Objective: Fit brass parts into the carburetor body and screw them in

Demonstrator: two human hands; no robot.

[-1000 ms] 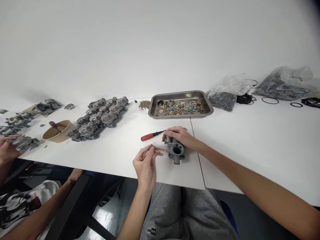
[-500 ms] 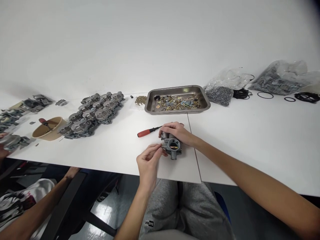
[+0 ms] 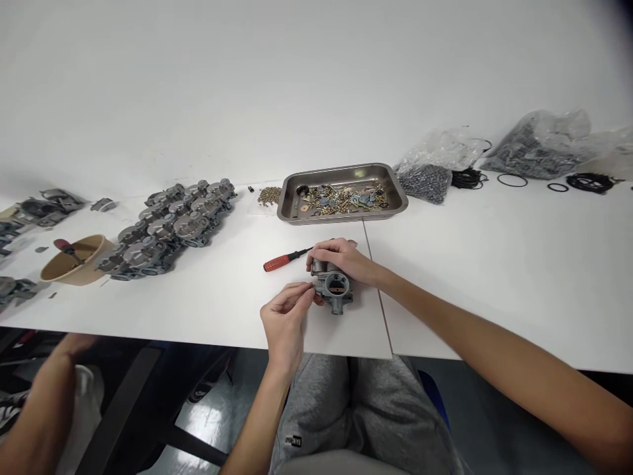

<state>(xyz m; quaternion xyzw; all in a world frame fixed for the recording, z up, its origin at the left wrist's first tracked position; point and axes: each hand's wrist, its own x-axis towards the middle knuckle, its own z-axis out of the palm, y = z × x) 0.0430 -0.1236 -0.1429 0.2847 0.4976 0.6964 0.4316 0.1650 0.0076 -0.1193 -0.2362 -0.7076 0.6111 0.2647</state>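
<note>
A grey metal carburetor body (image 3: 335, 291) stands on the white table (image 3: 222, 297) near its front edge. My right hand (image 3: 339, 258) grips it from behind and above. My left hand (image 3: 285, 316) pinches at the carburetor's left side, where a thin brass pin went in; the pin is hidden between the fingertips. A red-handled screwdriver (image 3: 284, 260) lies just left of my right hand.
A steel tray (image 3: 343, 196) of brass and small parts sits behind, beside a small pile of brass bits (image 3: 270, 194). Several grey carburetors (image 3: 168, 227) lie left, with a tan bowl (image 3: 74, 259). Plastic bags (image 3: 430, 173) and black rings (image 3: 512, 179) lie right. Another person's arm (image 3: 42, 402) is lower left.
The brass pin, held apart from the carburetor a second ago, has gone into its left side with my left fingers against the body. The other person's hands left the table.
</note>
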